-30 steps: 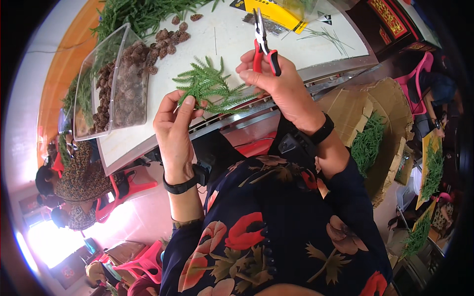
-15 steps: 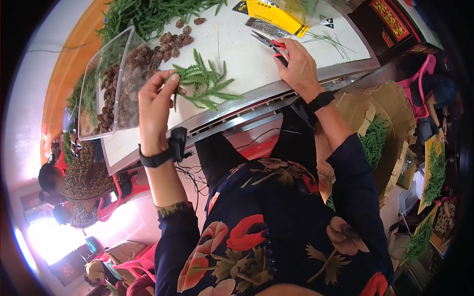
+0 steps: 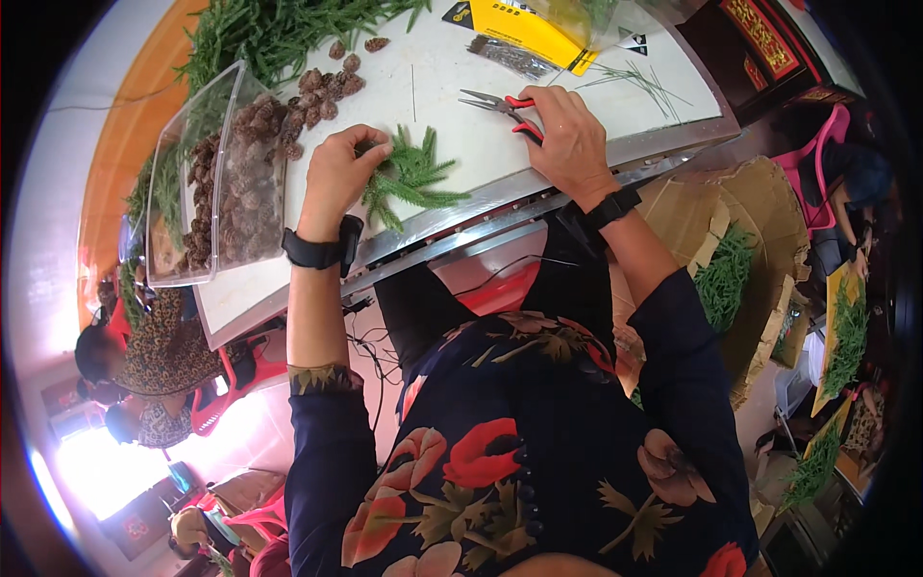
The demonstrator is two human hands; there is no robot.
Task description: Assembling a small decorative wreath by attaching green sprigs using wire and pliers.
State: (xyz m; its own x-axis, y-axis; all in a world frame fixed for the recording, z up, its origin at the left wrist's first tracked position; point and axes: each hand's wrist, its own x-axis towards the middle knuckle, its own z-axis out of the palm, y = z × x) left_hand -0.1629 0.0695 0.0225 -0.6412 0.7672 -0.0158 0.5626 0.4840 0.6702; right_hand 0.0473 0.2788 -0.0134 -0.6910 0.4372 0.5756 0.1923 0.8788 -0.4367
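Note:
My left hand (image 3: pixel 338 173) pinches a small green artificial pine sprig (image 3: pixel 411 175) between thumb and fingertips, its fronds fanned out over the white tabletop near the front edge. The fingers cover the sprig's stem. In my right hand (image 3: pixel 572 142) is a pair of needle-nose pliers (image 3: pixel 497 103) with red-and-black handles. Their jaws point left, slightly apart, with nothing visible between them. A thin dark wire (image 3: pixel 413 93) lies alone on the table beyond the sprig. Several green wires (image 3: pixel 642 88) are scattered right of the pliers.
A clear plastic box (image 3: pixel 223 178) with pinecones stands at the left. Loose pinecones (image 3: pixel 322 93) lie beside it, and piled greenery (image 3: pixel 279 43) behind. Yellow packaging (image 3: pixel 529 31) and a dark red box (image 3: pixel 755 43) are far right. A cardboard box (image 3: pixel 760 202) with greenery sits below the table's right edge.
My left hand has shifted right and turned over the sprig, now covering its stem end. My right hand has moved a little left and nearer with the pliers.

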